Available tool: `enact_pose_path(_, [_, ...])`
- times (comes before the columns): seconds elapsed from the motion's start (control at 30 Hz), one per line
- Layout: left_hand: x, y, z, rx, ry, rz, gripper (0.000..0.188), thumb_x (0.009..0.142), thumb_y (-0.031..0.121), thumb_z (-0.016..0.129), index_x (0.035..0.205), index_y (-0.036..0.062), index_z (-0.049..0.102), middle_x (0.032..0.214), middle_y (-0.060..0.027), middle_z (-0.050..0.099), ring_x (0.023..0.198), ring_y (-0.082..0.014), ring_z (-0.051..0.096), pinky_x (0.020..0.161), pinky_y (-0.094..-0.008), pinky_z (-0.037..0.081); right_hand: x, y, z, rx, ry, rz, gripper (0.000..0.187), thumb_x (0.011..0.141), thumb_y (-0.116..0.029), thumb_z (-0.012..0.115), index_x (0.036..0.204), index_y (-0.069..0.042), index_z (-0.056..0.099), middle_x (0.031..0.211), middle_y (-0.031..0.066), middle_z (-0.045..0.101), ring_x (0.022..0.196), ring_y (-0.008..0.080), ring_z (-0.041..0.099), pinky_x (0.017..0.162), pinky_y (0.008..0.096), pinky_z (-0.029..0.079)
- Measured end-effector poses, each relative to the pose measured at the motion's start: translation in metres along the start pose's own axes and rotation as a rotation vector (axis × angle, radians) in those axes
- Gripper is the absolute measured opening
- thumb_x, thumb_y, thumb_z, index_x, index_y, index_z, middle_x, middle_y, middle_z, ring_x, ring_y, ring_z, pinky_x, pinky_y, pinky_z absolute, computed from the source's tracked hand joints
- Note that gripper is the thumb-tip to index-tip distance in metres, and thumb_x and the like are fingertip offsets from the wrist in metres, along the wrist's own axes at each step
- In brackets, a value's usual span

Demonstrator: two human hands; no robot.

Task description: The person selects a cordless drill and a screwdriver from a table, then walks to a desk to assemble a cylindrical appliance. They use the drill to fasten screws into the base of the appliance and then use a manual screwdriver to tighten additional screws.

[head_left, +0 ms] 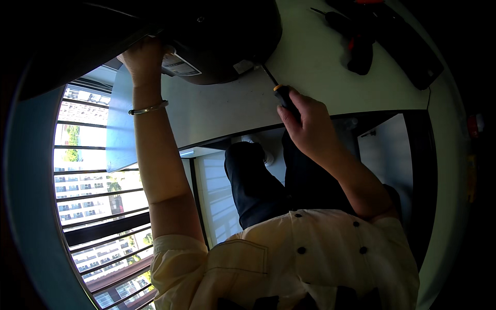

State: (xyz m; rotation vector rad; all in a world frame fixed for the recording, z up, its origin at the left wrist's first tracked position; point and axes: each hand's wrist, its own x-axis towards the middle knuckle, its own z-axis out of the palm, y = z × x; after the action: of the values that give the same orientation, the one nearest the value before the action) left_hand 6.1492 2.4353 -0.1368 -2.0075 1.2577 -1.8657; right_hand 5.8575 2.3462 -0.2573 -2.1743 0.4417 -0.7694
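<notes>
A large black rounded device (243, 31), its kind lost in deep shadow, fills the top of the view on a pale table. My left hand (146, 57) reaches up to its left side, fingers curled against the dark body and partly hidden in shadow. Beside those fingers, a white printed label (181, 65) shows on the casing. My right hand (306, 116) is closed round the black and yellow handle of a screwdriver (283, 95). The thin shaft points up and left, its tip at the device's lower right edge near a small pale sticker (243, 66).
On the pale tabletop (330, 77), a black and red power-drill-shaped tool (359, 49) lies at the upper right, beside a long black case-like object (408, 46). A barred window (103, 196) is on the left. My legs (258, 181) are below the table's front edge.
</notes>
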Motion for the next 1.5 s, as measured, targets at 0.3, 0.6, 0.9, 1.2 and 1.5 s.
enact_pose_path(0.3, [0.002, 0.001, -0.01, -0.208, -0.064, -0.043, 0.046, 0.061, 0.021, 0.078, 0.1, 0.0038, 0.061, 0.099, -0.0131, 0.06, 0.096, -0.027, 0.056, 0.083, -0.034, 0.045, 0.004, 0.003, -0.008, 0.476, -0.149, 0.238, 0.027, 0.083, -0.012, 0.056, 0.105, 0.005, 0.054, 0.061, 0.0022, 0.051, 0.049, 0.0081, 0.049, 0.045, 0.0215, 0.04])
enact_pose_path(0.6, [0.001, 0.003, -0.003, -0.227, -0.004, -0.058, 0.035, 0.071, 0.018, 0.072, 0.099, 0.0023, 0.06, 0.1, -0.0134, 0.058, 0.092, -0.0277, 0.057, 0.082, -0.0344, 0.045, -0.002, -0.002, -0.004, -0.744, -0.023, -0.194, 0.039, 0.082, -0.016, 0.055, 0.114, 0.006, 0.049, 0.07, 0.0114, 0.054, 0.053, 0.0175, 0.055, 0.045, 0.0271, 0.045])
enact_pose_path(0.9, [0.002, 0.004, -0.009, -0.108, 0.055, 0.014, 0.028, 0.073, 0.022, 0.07, 0.095, 0.0061, 0.063, 0.091, -0.0089, 0.063, 0.088, -0.0262, 0.06, 0.08, -0.0345, 0.047, 0.009, 0.008, -0.019, -0.229, -0.039, -0.128, 0.032, 0.082, -0.014, 0.056, 0.108, 0.006, 0.053, 0.063, 0.0085, 0.053, 0.05, 0.0144, 0.052, 0.045, 0.0249, 0.042])
enact_pose_path(1.2, [0.009, -0.004, 0.01, -0.114, 0.362, 0.151, 0.004, 0.06, 0.009, 0.064, 0.059, 0.0088, 0.06, 0.06, -0.0038, 0.058, 0.056, -0.0201, 0.058, 0.052, -0.0322, 0.045, 0.021, 0.005, -0.037, 0.642, -0.337, 0.423, 0.017, 0.082, -0.012, 0.058, 0.092, 0.001, 0.059, 0.06, 0.0019, 0.052, 0.048, 0.0073, 0.05, 0.041, 0.0199, 0.038])
enact_pose_path(1.5, [0.016, -0.003, 0.007, -0.184, 0.405, 0.159, 0.003, 0.061, 0.007, 0.064, 0.059, 0.0077, 0.061, 0.061, -0.0039, 0.06, 0.056, -0.0208, 0.059, 0.051, -0.0317, 0.045, 0.016, 0.004, -0.03, 1.134, -0.321, 0.569, 0.025, 0.084, -0.014, 0.055, 0.101, 0.004, 0.053, 0.069, 0.0064, 0.056, 0.052, 0.0111, 0.053, 0.04, 0.0227, 0.043])
